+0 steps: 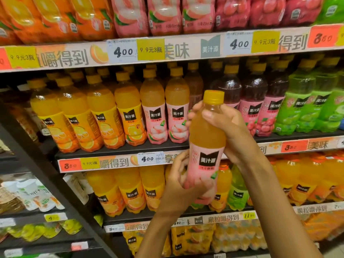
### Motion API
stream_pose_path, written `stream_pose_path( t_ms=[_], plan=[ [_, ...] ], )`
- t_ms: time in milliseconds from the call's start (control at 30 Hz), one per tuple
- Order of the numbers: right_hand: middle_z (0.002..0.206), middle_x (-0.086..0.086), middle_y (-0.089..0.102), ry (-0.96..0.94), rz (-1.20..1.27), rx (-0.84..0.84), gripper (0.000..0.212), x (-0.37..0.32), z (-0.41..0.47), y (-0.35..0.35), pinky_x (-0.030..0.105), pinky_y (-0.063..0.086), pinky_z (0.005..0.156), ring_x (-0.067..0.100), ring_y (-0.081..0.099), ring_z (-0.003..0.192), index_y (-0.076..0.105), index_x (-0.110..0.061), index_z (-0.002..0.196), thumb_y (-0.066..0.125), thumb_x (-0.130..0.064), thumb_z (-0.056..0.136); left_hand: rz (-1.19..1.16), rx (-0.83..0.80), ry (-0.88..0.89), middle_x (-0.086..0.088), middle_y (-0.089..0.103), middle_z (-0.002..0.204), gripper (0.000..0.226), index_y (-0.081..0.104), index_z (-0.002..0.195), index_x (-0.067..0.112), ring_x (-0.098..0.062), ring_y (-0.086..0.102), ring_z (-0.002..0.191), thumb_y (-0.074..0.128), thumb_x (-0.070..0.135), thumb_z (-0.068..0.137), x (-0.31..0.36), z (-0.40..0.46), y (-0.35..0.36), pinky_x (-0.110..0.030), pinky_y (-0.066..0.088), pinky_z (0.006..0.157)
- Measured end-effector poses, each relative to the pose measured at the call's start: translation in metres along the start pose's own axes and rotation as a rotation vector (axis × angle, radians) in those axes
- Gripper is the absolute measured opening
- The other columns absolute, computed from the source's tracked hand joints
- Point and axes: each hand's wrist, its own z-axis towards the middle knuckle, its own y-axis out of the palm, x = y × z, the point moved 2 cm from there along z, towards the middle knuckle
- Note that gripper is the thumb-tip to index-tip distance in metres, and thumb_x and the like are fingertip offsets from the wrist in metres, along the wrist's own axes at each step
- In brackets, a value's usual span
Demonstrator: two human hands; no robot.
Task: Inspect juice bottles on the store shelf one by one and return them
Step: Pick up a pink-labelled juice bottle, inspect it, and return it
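Head view: two bare hands hold one bottle up in front of the shelves.
Left hand (181, 180): grip curled round the bottle's lower end, fingers over the pink label.
Right hand (226, 127): grip wrapped round the shoulder just under the cap.
Peach juice bottle (205, 146): upright, slightly tilted, yellow cap, orange liquid, pink label with a black logo patch.
Middle shelf (121, 148): rows of orange, peach, dark red and green bottles; a gap beside two matching peach bottles (165, 112).
Price strip (115, 162): yellow and red tags, one reading 4.00.
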Motion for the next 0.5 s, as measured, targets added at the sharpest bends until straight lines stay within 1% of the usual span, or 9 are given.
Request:
stream_pose_path(
  t_ms=[67, 133, 233, 300, 333, 367, 400, 433, 500],
  plan=[
    [0.096, 0.006, 0.072, -0.013, -0.022, 0.108, 0.024, 0.0, 0.001, -0.004, 0.035, 0.056, 0.078, 0.023, 0.068, 0.091, 0.072, -0.021, 0.095, 0.071, -0.034, 0.076, -0.038, 0.087, -0.018, -0.008, 0.067, 0.117, 0.088, 0.052, 0.125, 0.018, -0.022, 0.066, 0.105, 0.087, 0.05, 0.05, 0.0, 0.0, 0.002, -0.028, 0.054, 0.078],
    [0.099, 0.005, 0.072, 0.006, 0.007, 0.157, 0.027, -0.001, 0.001, -0.008, 0.032, 0.055, 0.083, 0.019, 0.067, 0.094, 0.071, -0.019, 0.1, 0.068, -0.038, 0.082, -0.088, 0.086, -0.022, -0.008, 0.071, 0.107, 0.081, 0.06, 0.118, 0.019, -0.021, 0.068, 0.096, 0.084, 0.057, 0.051, 0.001, 0.0, 0.0, -0.027, 0.055, 0.074],
    [0.107, 0.005, 0.071, 0.041, 0.113, 0.132, 0.035, -0.003, 0.002, -0.009, 0.032, 0.053, 0.091, 0.017, 0.065, 0.102, 0.069, -0.015, 0.109, 0.053, -0.04, 0.09, -0.236, -0.01, -0.091, -0.013, 0.071, 0.098, 0.074, 0.065, 0.115, 0.017, -0.022, 0.068, 0.085, 0.074, 0.065, 0.06, 0.004, -0.003, -0.001, -0.031, 0.056, 0.068],
    [0.113, 0.009, 0.069, 0.073, 0.114, 0.173, 0.042, 0.0, 0.004, -0.006, 0.041, 0.05, 0.096, 0.023, 0.063, 0.109, 0.066, -0.014, 0.113, 0.051, -0.044, 0.088, -0.339, -0.113, -0.135, -0.015, 0.07, 0.1, 0.071, 0.062, 0.12, 0.013, -0.023, 0.068, 0.081, 0.064, 0.065, 0.073, 0.003, -0.005, 0.0, -0.033, 0.055, 0.066],
    [0.118, 0.015, 0.067, 0.096, 0.11, 0.19, 0.046, 0.002, 0.004, -0.004, 0.048, 0.047, 0.101, 0.03, 0.061, 0.114, 0.064, -0.013, 0.115, 0.053, -0.046, 0.086, -0.36, -0.157, -0.148, -0.015, 0.069, 0.102, 0.068, 0.061, 0.122, 0.013, -0.024, 0.068, 0.082, 0.06, 0.063, 0.077, 0.003, -0.006, 0.001, -0.035, 0.056, 0.067],
    [0.121, 0.02, 0.064, 0.117, 0.124, 0.192, 0.048, 0.005, 0.005, -0.002, 0.055, 0.044, 0.103, 0.037, 0.058, 0.118, 0.064, -0.012, 0.115, 0.055, -0.047, 0.084, -0.334, -0.174, -0.16, -0.015, 0.069, 0.104, 0.065, 0.061, 0.122, 0.014, -0.025, 0.069, 0.084, 0.057, 0.062, 0.079, 0.004, -0.007, 0.002, -0.035, 0.056, 0.07],
    [0.119, 0.022, 0.064, 0.123, 0.135, 0.18, 0.045, 0.007, 0.005, -0.002, 0.057, 0.044, 0.101, 0.04, 0.058, 0.117, 0.065, -0.012, 0.113, 0.055, -0.045, 0.084, -0.273, -0.164, -0.175, -0.014, 0.07, 0.106, 0.062, 0.063, 0.121, 0.016, -0.025, 0.069, 0.09, 0.055, 0.061, 0.079, 0.004, -0.006, 0.004, -0.036, 0.056, 0.074],
    [0.113, 0.019, 0.068, 0.113, 0.123, 0.156, 0.039, 0.008, 0.004, -0.003, 0.054, 0.049, 0.097, 0.038, 0.062, 0.111, 0.068, -0.013, 0.108, 0.056, -0.042, 0.085, -0.184, -0.124, -0.192, -0.012, 0.07, 0.109, 0.061, 0.065, 0.119, 0.018, -0.024, 0.068, 0.098, 0.051, 0.061, 0.078, 0.003, -0.004, 0.005, -0.036, 0.055, 0.081],
    [0.1, 0.011, 0.073, 0.064, -0.009, 0.12, 0.025, 0.006, 0.001, -0.004, 0.043, 0.056, 0.084, 0.028, 0.069, 0.096, 0.072, -0.02, 0.1, 0.058, -0.037, 0.089, -0.025, -0.027, -0.181, -0.007, 0.068, 0.116, 0.058, 0.061, 0.121, 0.02, -0.021, 0.063, 0.11, 0.047, 0.058, 0.08, 0.002, 0.0, 0.004, -0.035, 0.053, 0.091]
  ],
)
